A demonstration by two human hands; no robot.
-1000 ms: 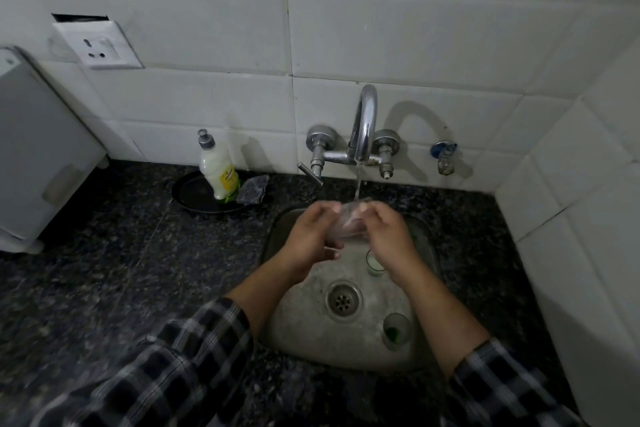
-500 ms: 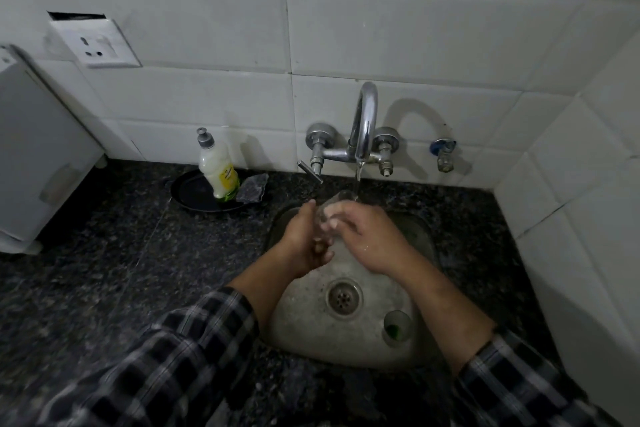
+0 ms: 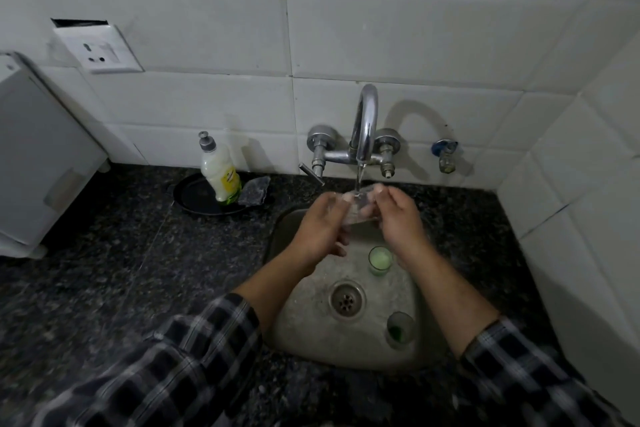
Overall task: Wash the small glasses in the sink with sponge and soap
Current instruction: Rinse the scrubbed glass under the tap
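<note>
Head camera view, looking down at a steel sink (image 3: 287, 329) set in a dark speckled counter (image 3: 104, 270). Both hands hold one clear small glass (image 3: 360, 206) under the tap's (image 3: 363, 121) running stream, over the back of the sink: the left hand (image 3: 320, 229) grasps its left side, the right hand (image 3: 398, 215) pinches its right. Two more small glasses stand in the basin, one milky green (image 3: 380, 260), one dark green (image 3: 400, 329). A soap bottle (image 3: 221, 173) stands on a black dish (image 3: 194, 194) to the left.

Dark counter (image 3: 104, 270): sink (image 3: 304, 340), black tray (image 3: 194, 196).
</note>
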